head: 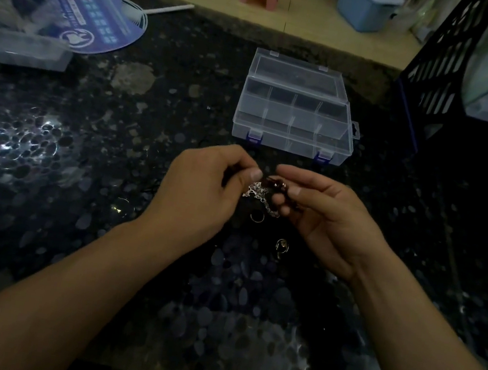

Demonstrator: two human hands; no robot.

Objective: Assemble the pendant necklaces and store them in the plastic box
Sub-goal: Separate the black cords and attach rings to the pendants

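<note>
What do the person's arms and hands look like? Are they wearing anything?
Both arms are bare all the way down, with no sleeves in view. The left hand and the right hand wear no gloves, and no rings, watch or bracelets show on the fingers or wrists. The fingernails look short and plain. The light is dim, so tiny marks cannot be told.

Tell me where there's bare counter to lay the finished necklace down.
Bare counter lies left of the left hand, between it and the fan, and in the strip between both hands and the plastic box. It is crowded under the right hand, where small rings lie.
</note>
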